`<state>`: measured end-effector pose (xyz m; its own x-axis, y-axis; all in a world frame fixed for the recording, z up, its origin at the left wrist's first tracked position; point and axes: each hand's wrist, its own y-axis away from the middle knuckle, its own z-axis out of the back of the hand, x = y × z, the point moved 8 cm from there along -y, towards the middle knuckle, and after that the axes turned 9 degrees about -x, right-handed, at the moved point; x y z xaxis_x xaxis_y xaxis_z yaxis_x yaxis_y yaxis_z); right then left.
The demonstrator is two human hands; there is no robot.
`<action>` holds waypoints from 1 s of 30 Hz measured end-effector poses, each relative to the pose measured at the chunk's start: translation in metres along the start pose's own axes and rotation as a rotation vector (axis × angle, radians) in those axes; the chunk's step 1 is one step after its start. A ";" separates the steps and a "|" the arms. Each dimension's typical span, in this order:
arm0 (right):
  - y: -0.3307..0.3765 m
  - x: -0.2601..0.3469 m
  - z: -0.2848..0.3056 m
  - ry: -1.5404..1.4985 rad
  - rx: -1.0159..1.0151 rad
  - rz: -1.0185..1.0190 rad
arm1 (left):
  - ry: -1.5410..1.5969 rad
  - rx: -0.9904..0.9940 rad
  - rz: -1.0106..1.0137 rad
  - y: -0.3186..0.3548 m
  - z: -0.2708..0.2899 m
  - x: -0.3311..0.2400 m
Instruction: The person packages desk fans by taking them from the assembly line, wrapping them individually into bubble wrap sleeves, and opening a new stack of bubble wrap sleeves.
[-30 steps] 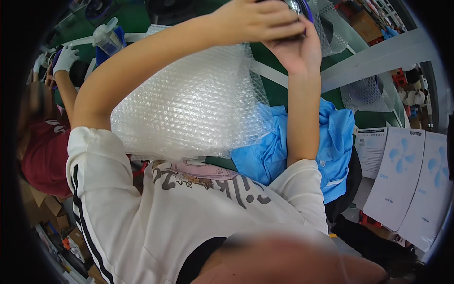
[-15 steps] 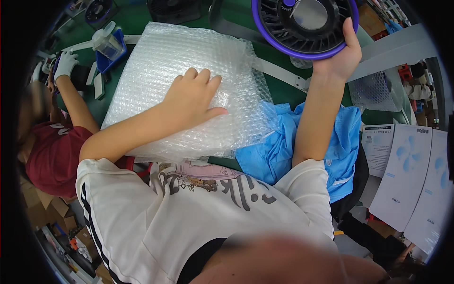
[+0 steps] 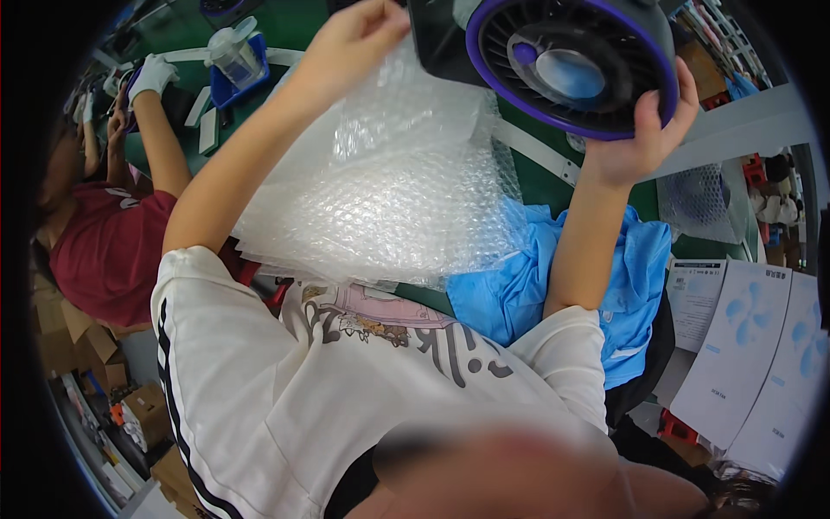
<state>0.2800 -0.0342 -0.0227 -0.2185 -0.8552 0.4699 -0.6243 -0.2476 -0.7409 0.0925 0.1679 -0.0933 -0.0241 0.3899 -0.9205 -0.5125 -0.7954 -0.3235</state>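
Observation:
My right hand (image 3: 644,130) grips the lower right rim of a round black desk fan (image 3: 566,60) with a purple ring, tilted and held up over the far side of the table. The fan's black base (image 3: 445,43) shows at its left, partly cut off by the picture's upper edge. A stack of clear bubble wrap bags (image 3: 389,199) lies in front of me on the green table. My left hand (image 3: 359,39) is at its far end, fingers closed in a pinch on the upper sheet's edge; the fingertips show only partly.
Light blue cloth (image 3: 506,285) lies right of the bags. A blue tray (image 3: 238,82) with a clear jar stands at the far left, near a co-worker's gloved hand (image 3: 156,75). A bubble-wrapped item (image 3: 702,203) and white printed boxes (image 3: 735,346) are at the right.
My left hand has moved from lying on the bubble wrap to its far edge, where it pinches. The fan has turned in my right hand and come lower, showing its base.

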 end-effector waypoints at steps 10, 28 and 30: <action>0.012 -0.006 -0.011 0.290 -0.015 0.011 | -0.198 -0.076 -0.816 0.023 -0.038 -0.134; 0.026 -0.046 0.014 -0.078 -0.164 -0.427 | -0.306 -0.135 -1.313 0.119 -0.119 -0.119; 0.040 -0.054 0.012 -0.147 -0.148 -0.487 | -0.311 -0.128 -1.431 0.133 -0.118 -0.124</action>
<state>0.2754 -0.0035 -0.0831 0.2243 -0.7145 0.6627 -0.7285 -0.5746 -0.3729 0.1284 -0.0410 -0.0476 0.2394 0.9321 0.2720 -0.1809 0.3180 -0.9307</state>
